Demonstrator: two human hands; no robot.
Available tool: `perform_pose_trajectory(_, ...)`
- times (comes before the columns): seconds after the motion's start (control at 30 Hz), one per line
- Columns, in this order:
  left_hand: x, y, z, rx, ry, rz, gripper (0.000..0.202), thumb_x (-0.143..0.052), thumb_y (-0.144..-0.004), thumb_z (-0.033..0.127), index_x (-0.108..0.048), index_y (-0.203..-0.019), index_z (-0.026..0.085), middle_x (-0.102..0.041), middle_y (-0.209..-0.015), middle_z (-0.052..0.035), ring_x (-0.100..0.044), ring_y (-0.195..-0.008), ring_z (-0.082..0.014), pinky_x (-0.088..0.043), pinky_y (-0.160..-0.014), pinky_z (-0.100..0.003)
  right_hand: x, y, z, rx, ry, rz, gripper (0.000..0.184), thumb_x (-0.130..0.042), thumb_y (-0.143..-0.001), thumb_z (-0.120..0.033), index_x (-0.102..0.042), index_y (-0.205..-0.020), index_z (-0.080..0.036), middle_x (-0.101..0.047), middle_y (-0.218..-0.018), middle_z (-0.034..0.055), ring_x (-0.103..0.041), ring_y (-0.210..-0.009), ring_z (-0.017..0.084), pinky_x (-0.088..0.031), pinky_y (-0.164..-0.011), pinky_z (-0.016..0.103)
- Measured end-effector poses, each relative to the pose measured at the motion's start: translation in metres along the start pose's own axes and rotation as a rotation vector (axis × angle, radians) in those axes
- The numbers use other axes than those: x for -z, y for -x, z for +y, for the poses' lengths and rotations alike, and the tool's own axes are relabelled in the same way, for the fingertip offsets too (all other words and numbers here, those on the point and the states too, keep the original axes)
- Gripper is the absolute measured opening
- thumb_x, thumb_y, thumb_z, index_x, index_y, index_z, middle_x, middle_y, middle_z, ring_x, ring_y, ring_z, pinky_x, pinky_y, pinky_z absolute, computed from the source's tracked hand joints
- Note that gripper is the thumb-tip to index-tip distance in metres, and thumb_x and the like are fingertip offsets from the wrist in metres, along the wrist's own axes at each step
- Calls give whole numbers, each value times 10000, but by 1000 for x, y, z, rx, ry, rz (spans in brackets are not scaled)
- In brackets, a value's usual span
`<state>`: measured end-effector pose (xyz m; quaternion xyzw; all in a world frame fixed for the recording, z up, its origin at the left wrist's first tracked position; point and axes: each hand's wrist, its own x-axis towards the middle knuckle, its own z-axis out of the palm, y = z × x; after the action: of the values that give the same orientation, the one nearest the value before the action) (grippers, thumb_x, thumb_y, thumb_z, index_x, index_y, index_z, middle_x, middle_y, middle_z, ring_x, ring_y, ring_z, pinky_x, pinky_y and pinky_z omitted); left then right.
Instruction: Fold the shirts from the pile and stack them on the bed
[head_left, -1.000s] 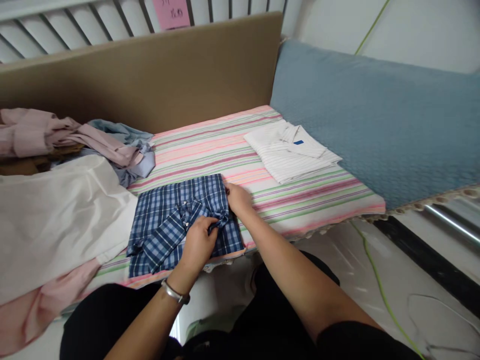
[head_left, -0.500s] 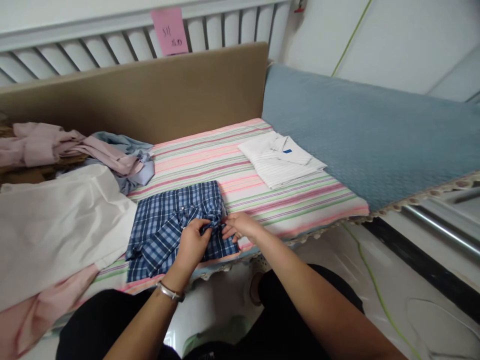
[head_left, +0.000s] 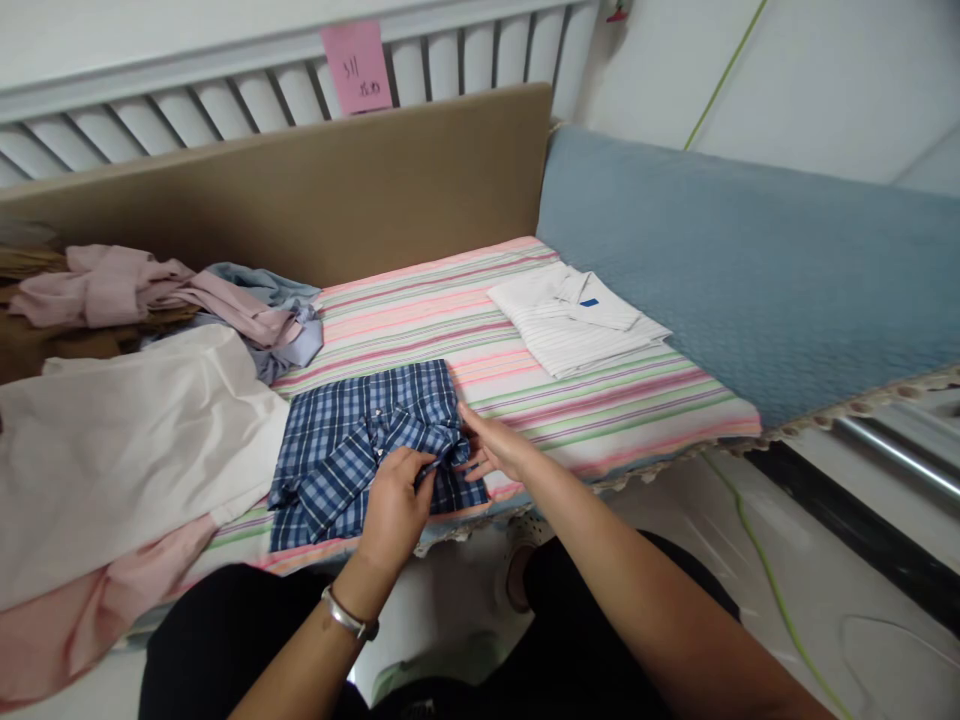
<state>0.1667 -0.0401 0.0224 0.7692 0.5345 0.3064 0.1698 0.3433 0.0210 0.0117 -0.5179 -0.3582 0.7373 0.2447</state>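
Observation:
A blue plaid shirt lies partly folded on the striped cloth, near its front edge. My left hand, a metal bracelet on its wrist, pinches a bunched fold of the shirt near its right side. My right hand rests at the shirt's right edge, fingers stretched toward the same bunch and touching the fabric.
A folded white striped shirt lies at the back right of the striped cloth. A pile of white, pink and pale blue garments fills the left. A brown board stands behind, and a blue quilted cover lies to the right.
My right hand came down from the shirt's upper right corner to the bunched fold beside my left hand. My left hand kept its pinch on the fabric. The camera shifted slightly.

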Motion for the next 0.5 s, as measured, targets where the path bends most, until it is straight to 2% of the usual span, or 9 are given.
perform_pose_trajectory(0.07, -3, 4, 0, -75, -45, 0, 170, -494, -840, 186, -640, -926, 193, -633, -891, -63, -572, -878, -190, -470, -814, -347, -1, 1, -2, 1, 8, 9, 710, -330, -776, -769, -558, -1080, -169, -682, -904, 128, -660, -692, 197, -569, -614, 370)
perform_pose_trajectory(0.13, -8, 9, -4, -142, -82, -28, 169, -501, -837, 177, -640, -933, 192, -639, -939, -71, -563, -902, -201, -465, -821, -367, -2, 2, -3, 19, 22, 29, 656, -394, -783, -736, -562, -1081, -176, -674, -948, 127, -651, -730, 202, -573, -607, 387)
perform_pose_trajectory(0.2, -15, 15, -10, -180, -98, -70, 185, -497, -835, 158, -638, -950, 190, -642, -1008, -79, -559, -940, -211, -463, -833, -387, -4, 2, -3, 50, 39, 47, 526, -524, -790, -626, -569, -1063, -179, -664, -990, 116, -641, -785, 201, -577, -598, 375)
perform_pose_trajectory(0.3, -24, 25, -18, -188, -102, -118, 234, -492, -828, 133, -629, -1009, 192, -623, -1127, -93, -544, -1035, -230, -452, -886, -430, -7, 0, 0, 72, 88, 100, 311, -648, -774, -341, -570, -1026, -178, -663, -974, 75, -624, -770, 165, -579, -580, 313)
perform_pose_trajectory(0.4, -26, 33, -16, -198, -74, -147, 278, -531, -826, 188, -603, -1094, 190, -572, -1242, -114, -495, -1160, -253, -413, -969, -477, -11, -2, 4, 71, 145, 151, 262, -591, -760, -148, -566, -1019, -182, -670, -912, 42, -610, -682, 129, -566, -562, 271)
perform_pose_trajectory(0.5, -14, 42, -8, -213, -7, -173, 381, -578, -818, 300, -557, -1186, 205, -531, -1309, -125, -440, -1245, -262, -370, -1025, -504, -12, -3, 7, 58, 172, 141, 316, -544, -748, -89, -558, -1046, -191, -680, -901, 34, -616, -675, 125, -555, -572, 254)
